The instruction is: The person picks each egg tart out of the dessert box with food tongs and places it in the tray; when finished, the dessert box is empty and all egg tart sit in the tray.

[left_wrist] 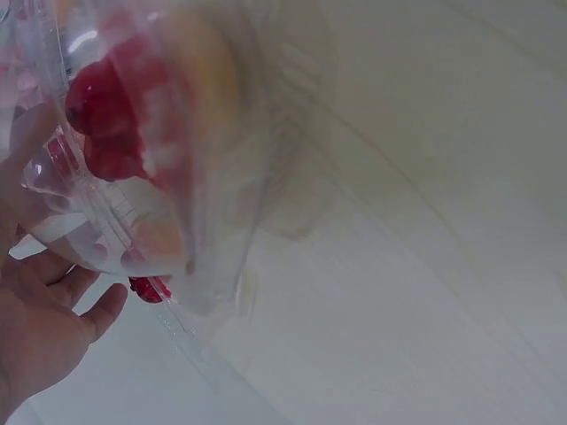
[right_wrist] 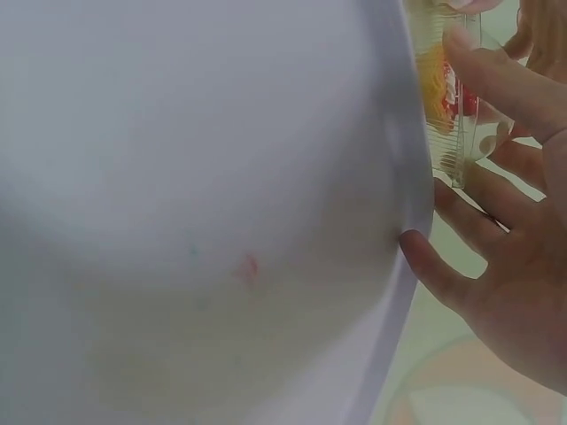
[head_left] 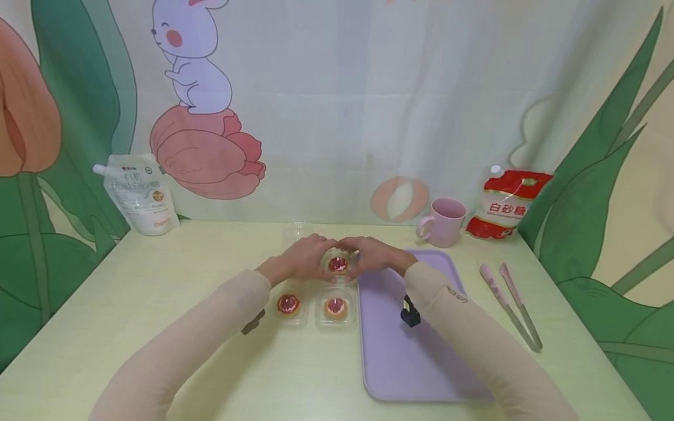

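Both hands hold a clear plastic clamshell box (head_left: pixel 337 282) in the head view, just left of the tray's far part. Inside it is a small tart (head_left: pixel 337 266) with a glossy red topping. My left hand (head_left: pixel 309 257) grips the box's left side, and my right hand (head_left: pixel 368 256) its right side. In the right wrist view, the thumb and fingers of the right hand (right_wrist: pixel 509 257) lie along the box's edge. Nearer the body, two more tarts sit in clear boxes, the left one (head_left: pixel 288 304) partly behind my sleeve, the other (head_left: pixel 336 308) beside the tray.
A lilac tray (head_left: pixel 387 362) lies under my right forearm. Tongs (head_left: pixel 512 305) rest to its right. A pink mug (head_left: pixel 444 225) and a red-and-white sugar bag (head_left: pixel 505 204) stand at the back right, a white spouted pouch (head_left: pixel 142 196) at the back left. Another clear box (head_left: pixel 298 228) is behind my left hand.
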A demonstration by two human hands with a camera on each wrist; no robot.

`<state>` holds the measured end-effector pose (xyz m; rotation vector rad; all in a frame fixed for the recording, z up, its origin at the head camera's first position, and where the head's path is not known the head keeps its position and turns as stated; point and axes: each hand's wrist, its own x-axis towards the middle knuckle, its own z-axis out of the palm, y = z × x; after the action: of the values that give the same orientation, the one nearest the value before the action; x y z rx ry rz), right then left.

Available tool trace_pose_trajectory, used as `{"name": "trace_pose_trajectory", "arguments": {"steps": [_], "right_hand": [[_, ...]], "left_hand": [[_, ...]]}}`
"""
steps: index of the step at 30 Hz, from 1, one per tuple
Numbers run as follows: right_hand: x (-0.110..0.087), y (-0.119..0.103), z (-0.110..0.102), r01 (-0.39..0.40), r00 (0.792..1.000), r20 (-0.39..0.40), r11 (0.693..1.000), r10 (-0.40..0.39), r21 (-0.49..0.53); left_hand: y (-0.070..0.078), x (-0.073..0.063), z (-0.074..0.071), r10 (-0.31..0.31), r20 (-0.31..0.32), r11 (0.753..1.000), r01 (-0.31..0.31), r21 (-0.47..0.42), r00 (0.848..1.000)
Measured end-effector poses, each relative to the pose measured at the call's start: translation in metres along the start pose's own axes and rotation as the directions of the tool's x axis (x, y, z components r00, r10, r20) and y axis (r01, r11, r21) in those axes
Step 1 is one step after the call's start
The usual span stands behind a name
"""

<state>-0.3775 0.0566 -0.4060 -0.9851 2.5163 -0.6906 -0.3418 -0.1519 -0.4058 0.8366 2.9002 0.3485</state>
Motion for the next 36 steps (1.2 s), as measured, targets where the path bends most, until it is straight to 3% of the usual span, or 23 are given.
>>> {"name": "trace_pose_trajectory", "arguments": {"steps": [9,26,36], "right_hand": [[-0.001,0.001,0.001,-0.018,0.999,-0.034,1.000,0.018,0.007],[0.001,0.002,0.009,0.010,0.998,-0.063,0.999,-0.012,-0.033],[0.002,0.005,0.014,0.016,0.996,-0.084,0.998,-0.021,-0.063]], "left_hand": [[-0.002,0.005,-0.003,-0.022,0.026,0.999,0.023,-0.034,0.999],[-0.006,0.006,-0.006,-0.007,0.056,0.994,0.013,-0.105,0.998],[-0.007,0.008,-0.005,-0.020,0.049,0.995,0.025,-0.094,0.999]]}}
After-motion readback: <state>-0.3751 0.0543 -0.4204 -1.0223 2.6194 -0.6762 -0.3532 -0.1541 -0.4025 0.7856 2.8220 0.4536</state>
